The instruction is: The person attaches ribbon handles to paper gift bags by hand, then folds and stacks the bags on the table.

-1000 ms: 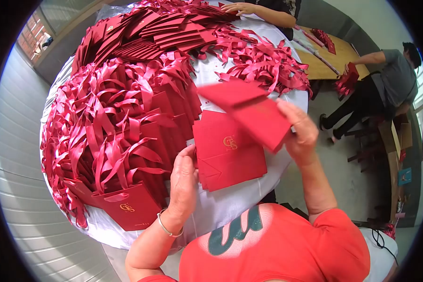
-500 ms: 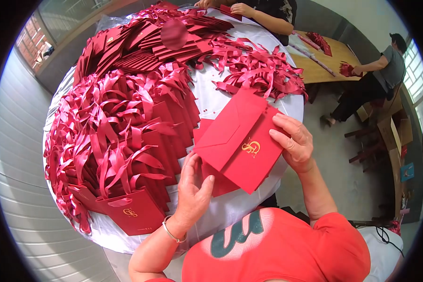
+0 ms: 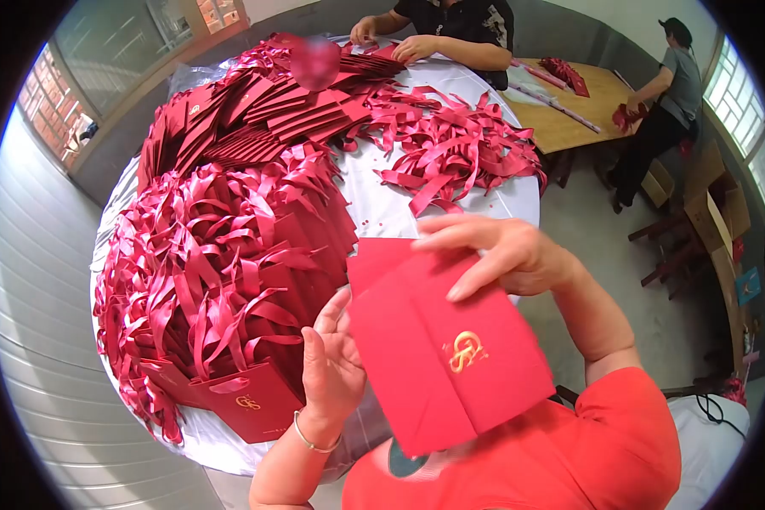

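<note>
A flat, folded red paper bag (image 3: 433, 357) with a gold logo is tilted in front of my chest, above the table's near edge. My right hand (image 3: 501, 255) grips its upper edge, fingers lying across the top of the panel. At the bag's left edge, my left hand (image 3: 336, 365) has its thumb and fingers apart; whether its fingertips touch the bag is hidden. Another red layer shows at the bag's upper left corner, and I cannot tell if it is separate. Left of my hands, red gift bags with ribbon handles (image 3: 251, 399) stand in packed rows.
Loose pink-red ribbons (image 3: 450, 144) lie in a heap on the white-covered round table (image 3: 365, 200). Folded red bags (image 3: 255, 119) are piled behind. Across the table, a person (image 3: 450, 38) works with both hands. Another person (image 3: 676, 93) is beside a wooden table (image 3: 561, 115) at right.
The bag has turned and come nearer to my body, its logo panel now lower right. My right hand has shifted to its upper edge. The person at the wooden table is more upright.
</note>
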`<state>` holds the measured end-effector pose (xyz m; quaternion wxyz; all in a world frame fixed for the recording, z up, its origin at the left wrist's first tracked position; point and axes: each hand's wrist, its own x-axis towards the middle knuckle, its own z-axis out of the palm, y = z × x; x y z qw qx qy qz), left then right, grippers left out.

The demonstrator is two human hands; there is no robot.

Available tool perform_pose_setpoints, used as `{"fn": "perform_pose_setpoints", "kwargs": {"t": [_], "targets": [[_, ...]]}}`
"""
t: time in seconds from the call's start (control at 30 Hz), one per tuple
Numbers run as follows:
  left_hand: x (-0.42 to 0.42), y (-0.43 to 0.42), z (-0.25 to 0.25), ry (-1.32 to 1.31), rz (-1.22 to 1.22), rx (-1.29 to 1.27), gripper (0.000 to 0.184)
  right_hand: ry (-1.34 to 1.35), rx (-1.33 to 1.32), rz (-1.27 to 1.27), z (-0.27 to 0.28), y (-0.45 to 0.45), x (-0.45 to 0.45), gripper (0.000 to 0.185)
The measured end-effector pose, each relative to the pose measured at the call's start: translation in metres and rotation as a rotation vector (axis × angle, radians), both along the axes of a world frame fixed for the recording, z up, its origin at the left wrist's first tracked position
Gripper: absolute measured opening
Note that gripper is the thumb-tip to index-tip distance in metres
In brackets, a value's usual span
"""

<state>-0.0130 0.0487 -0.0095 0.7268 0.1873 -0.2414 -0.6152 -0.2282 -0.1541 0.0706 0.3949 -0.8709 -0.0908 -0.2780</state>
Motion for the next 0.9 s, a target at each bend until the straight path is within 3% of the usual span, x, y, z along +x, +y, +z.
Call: {"fn": "perform_pose_setpoints", "kwargs": {"t": [0.07, 0.13, 0.27, 0.37, 0.43, 0.47, 0.5, 0.53, 0.57, 0.67, 0.8, 0.9], "targets": [[-0.003, 0.0, 0.005, 0.065, -0.008, 0.14, 0.058, 0.126, 0.006, 0.166, -0.001, -0.004, 0.018, 0.03], [-0.001, -0.001, 0.004, -0.259, 0.107, 0.296, 0.046, 0.174, -0.009, 0.233, -0.01, -0.012, 0.034, 0.037], [-0.003, -0.001, 0.017, -0.307, 0.086, 0.395, 0.04, 0.179, 0.212, 0.121, -0.012, -0.027, 0.041, 0.027], [0.003, 0.008, 0.019, -0.608, -0.125, 0.385, 0.019, 0.201, 0.477, 0.207, -0.019, -0.031, 0.03, 0.016], [-0.012, 0.01, 0.007, -0.41, -0.019, 0.439, 0.017, 0.166, 0.43, 0.28, -0.029, -0.027, 0.029, 0.015], [0.013, 0.018, -0.033, -0.588, -0.128, 0.287, 0.019, 0.135, 0.44, 0.272, -0.031, -0.019, 0.032, 0.015], [-0.007, 0.013, -0.004, -0.645, -0.106, 0.443, 0.026, 0.179, 0.447, 0.216, -0.027, -0.013, 0.031, 0.015], [-0.011, 0.016, -0.013, -0.752, -0.07, 0.279, 0.041, 0.184, 0.445, 0.205, -0.028, -0.013, 0.034, 0.016], [-0.014, 0.012, -0.006, -0.756, -0.088, 0.274, 0.044, 0.188, 0.464, 0.189, -0.03, -0.012, 0.038, 0.017], [-0.025, 0.016, 0.01, -0.572, -0.098, 0.312, 0.051, 0.178, 0.651, 0.039, -0.039, -0.007, 0.042, 0.029], [-0.02, 0.022, 0.009, -0.558, 0.017, 0.314, 0.047, -0.057, 1.408, -0.208, -0.048, 0.005, 0.031, 0.035], [-0.019, 0.022, 0.011, -0.552, 0.1, 0.302, 0.043, -0.264, 1.578, -0.088, -0.087, 0.018, -0.001, 0.046]]}}
